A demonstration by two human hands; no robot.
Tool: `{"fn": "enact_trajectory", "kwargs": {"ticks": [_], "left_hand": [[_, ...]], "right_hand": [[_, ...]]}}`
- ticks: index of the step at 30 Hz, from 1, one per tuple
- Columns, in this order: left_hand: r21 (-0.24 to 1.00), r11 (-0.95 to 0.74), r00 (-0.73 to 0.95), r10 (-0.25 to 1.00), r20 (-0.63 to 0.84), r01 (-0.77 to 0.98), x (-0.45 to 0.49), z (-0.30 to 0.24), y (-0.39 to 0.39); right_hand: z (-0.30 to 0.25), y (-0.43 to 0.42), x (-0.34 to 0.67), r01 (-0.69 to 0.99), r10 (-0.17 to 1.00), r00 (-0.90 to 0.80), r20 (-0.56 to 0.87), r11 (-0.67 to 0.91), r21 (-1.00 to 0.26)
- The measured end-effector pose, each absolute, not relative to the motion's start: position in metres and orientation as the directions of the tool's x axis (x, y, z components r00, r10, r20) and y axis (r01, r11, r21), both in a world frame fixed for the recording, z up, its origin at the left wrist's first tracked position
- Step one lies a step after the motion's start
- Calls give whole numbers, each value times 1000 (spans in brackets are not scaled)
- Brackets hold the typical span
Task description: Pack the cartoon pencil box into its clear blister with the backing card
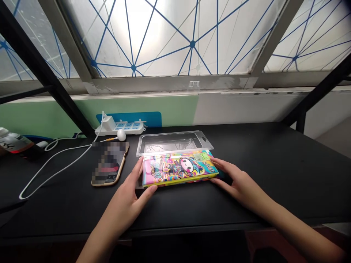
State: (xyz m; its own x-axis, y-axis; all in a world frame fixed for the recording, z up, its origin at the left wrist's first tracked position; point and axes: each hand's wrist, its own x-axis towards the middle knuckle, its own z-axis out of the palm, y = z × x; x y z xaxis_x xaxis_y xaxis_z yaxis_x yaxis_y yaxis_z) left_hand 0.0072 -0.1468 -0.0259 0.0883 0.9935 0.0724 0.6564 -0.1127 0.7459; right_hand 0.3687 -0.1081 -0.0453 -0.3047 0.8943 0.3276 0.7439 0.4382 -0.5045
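Head view: colorful cartoon box sits mid-desk, slightly angled, printed face up, yellow side toward the person; can't tell whether it rests fully on the surface. Left hand grips its left end, thumb at the near corner, fingers along the left edge, spread only enough to take the box. Right hand has the right end, thumb low at the near corner, fingers on the far part of that edge, partly spread with the box end between; some fingertips hidden. So 2 hands, 1 box. Clear plastic shell lies open just behind the box; more clear plastic shows by the left fingers. Phone in tan case, left of box, screen pixelated. White round plug piece near phone top. White cable loops left. White power strip stands behind the phone, large white adapter in it. Bottle far left, tipped. Black desk under everything, black metal bars both sides, blue-lined frosted window behind.
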Motion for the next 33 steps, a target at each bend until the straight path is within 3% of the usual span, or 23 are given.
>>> {"fn": "enact_trajectory", "kwargs": {"ticks": [4,8,12,18,28,33], "left_hand": [[691,-220,53,966,255,688,7,-27,-149],[488,-380,109,862,495,786,7,-1,-129],[268,-400,256,858,444,876,12,36,-77],[144,-363,305,900,312,921,14,21,-23],[-63,-297,304,940,153,953,16,-4,-38],[-52,-334,338,934,119,941,22,-11,-40]], "right_hand": [[-46,-111,371,758,810,-335,481,534,-373],[-27,-92,371,748,747,-333,575,581,-321],[-4,-44,362,710,789,-276,550,552,-436],[-18,-1,350,661,859,-223,460,480,-577],[-30,-9,356,690,848,-332,413,516,-507],[-40,-10,352,719,768,-499,401,626,-302]]}}
